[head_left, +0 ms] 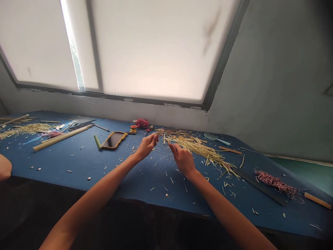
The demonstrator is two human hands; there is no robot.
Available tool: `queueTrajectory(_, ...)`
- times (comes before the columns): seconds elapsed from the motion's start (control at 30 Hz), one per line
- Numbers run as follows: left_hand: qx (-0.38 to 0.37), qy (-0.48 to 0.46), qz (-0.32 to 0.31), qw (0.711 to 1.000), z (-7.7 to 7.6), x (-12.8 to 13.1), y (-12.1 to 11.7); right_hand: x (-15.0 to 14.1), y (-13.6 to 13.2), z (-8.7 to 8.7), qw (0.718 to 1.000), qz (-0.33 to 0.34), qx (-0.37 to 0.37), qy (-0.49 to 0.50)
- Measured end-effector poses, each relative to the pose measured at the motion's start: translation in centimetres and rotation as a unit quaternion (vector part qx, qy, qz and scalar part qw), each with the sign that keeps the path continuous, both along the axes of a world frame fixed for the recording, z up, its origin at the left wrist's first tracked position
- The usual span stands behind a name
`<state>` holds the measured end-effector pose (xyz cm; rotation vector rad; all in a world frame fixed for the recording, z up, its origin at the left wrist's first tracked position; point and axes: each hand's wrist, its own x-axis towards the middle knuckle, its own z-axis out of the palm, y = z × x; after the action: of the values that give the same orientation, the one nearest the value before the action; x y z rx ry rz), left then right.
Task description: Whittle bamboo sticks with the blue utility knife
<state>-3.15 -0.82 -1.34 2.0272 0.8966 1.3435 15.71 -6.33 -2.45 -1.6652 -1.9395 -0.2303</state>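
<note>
My left hand (pixel 147 144) is closed in a pinch on a short pale stick (pixel 159 132), held up over the blue table (pixel 78 163). My right hand (pixel 182 159) is curled shut close beside it, gripping a dark slim tool (pixel 172 146) whose kind I cannot make out. Just right of both hands lies a long heap of thin bamboo slivers (pixel 200 149). Small chips and shavings are scattered on the table around my hands.
A phone in a yellow case (pixel 113 139) and a green stick (pixel 97 142) lie left of my hands. A long bamboo strip (pixel 61 138) and more slivers (pixel 24 129) are far left. Red-white twine (pixel 275 182), a dark blade (pixel 260 185) and a teal comb (pixel 215 138) lie right. Another person's arm (pixel 4 167) shows at the left edge.
</note>
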Motion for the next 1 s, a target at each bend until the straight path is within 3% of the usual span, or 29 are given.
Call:
queueTrajectory(0.3, 0.003, 0.021, 0.004, 1.0, -0.1, 0.0, 0.0, 0.0, -0.1, 0.0, 1.0, 0.005, -0.009, 0.012)
queueTrajectory(0.53, 0.039, 0.052, 0.062, 0.996, 0.0, 0.0, -0.3, -0.1, -0.2, 0.2, 1.0, -0.003, -0.017, -0.005)
queueTrajectory(1.0, 0.049, -0.034, 0.086, 0.995, 0.2, 0.4, -0.8, -0.5, -0.1, 0.7, 0.999, -0.017, -0.001, -0.035)
